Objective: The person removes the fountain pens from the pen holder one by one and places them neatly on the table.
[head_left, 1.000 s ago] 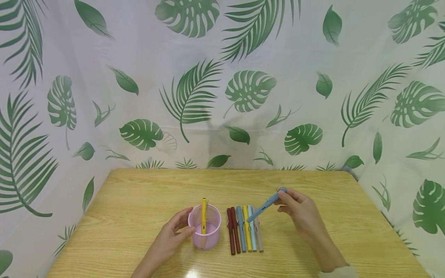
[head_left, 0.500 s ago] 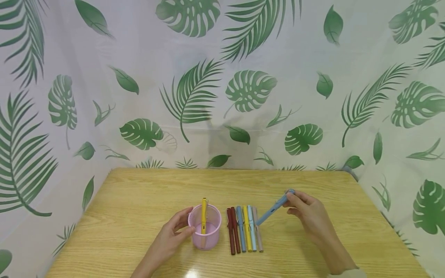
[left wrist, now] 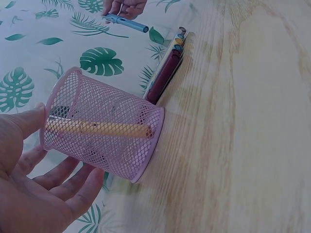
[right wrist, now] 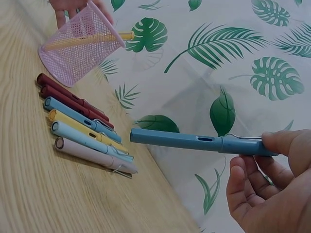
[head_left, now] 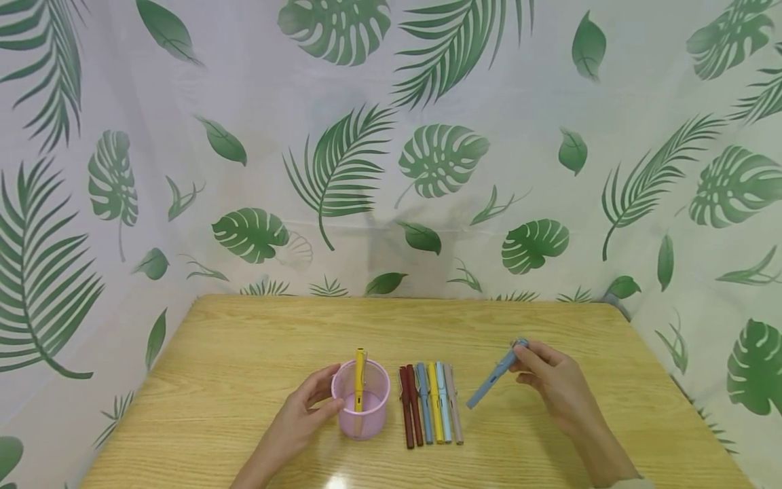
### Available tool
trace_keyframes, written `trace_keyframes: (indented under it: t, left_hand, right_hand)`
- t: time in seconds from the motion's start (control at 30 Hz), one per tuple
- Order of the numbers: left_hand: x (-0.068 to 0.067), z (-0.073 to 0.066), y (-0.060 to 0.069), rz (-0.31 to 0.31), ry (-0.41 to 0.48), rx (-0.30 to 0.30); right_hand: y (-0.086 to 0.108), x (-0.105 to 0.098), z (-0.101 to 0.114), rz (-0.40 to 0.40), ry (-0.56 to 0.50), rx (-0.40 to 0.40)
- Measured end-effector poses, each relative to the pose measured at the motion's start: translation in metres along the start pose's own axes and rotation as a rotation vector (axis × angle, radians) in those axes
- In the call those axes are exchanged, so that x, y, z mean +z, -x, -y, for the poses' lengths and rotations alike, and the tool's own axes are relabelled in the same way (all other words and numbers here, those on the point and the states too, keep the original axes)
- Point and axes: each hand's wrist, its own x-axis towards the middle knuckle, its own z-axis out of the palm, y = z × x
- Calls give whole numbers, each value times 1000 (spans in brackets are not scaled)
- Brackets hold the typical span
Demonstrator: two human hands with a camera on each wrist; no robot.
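Observation:
My left hand (head_left: 303, 406) holds a pink mesh pen holder (head_left: 362, 426), thumb at its rim and fingers round its far side. One yellow pen (head_left: 359, 373) stands in the holder, seen through the mesh in the left wrist view. At the right, my right hand (head_left: 552, 384) pinches a blue pen (right wrist: 180, 141) by its clip end, between thumb and fingers. The pen slants down leftward, above the table. Left of it lies a row of pens: two dark red pens (head_left: 410, 407), a blue pen (head_left: 424, 404), a yellow pen (head_left: 434, 401), a light blue pen (head_left: 443, 404) and a greyish-pink pen (head_left: 453, 407).
The wooden table (head_left: 244, 339) carries the holder and the row, which lie side by side with a small gap. Behind the table hangs a white cloth (head_left: 366, 88) with green leaf prints; it also covers both sides.
My right hand has moved rightward and slightly down with the blue pen, from over the row to beyond its right end. The left hand and the pen holder stay in place.

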Motion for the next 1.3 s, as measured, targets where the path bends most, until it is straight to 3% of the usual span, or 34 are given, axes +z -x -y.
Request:
trace_keyframes:
  t: [0.23,0.5,1.3]
  left_hand:
    - [0,0,0,1,-2,-1]
    - [-1,1,0,9,2,7]
    - [1,1,-2,-4,27,3]
  right_hand:
    - [-2,-4,-8,17,27,12]
    - [-6,-1,-18,40,151,37]
    - [-17,2,-39,144,284,71]
